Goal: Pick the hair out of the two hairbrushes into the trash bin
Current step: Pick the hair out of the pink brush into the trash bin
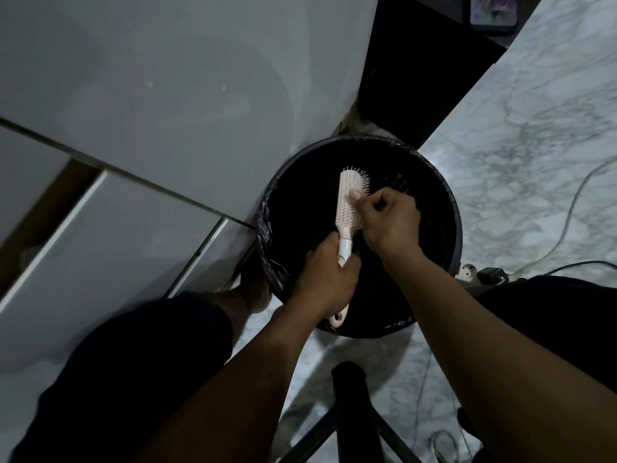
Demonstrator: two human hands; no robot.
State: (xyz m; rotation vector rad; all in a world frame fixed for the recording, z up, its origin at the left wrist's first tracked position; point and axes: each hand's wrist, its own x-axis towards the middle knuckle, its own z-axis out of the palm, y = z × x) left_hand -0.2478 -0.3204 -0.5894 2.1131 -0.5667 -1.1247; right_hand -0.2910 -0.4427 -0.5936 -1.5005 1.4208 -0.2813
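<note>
Brush: pink hairbrush (349, 202) held over the black-lined trash bin (454, 225), bristles facing right.
Left hand (329, 279): grip clenched round the handle.
Right hand (390, 222): fingertips (354, 196) pinching among the bristles.
Bin: on marble floor (534, 155), beside a white cabinet (150, 95).

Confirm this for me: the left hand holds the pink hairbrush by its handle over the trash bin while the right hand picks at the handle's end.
Not quite. In the head view the right hand picks at the bristles of the pink hairbrush, not the handle's end. The left hand does hold the handle over the trash bin.
</note>
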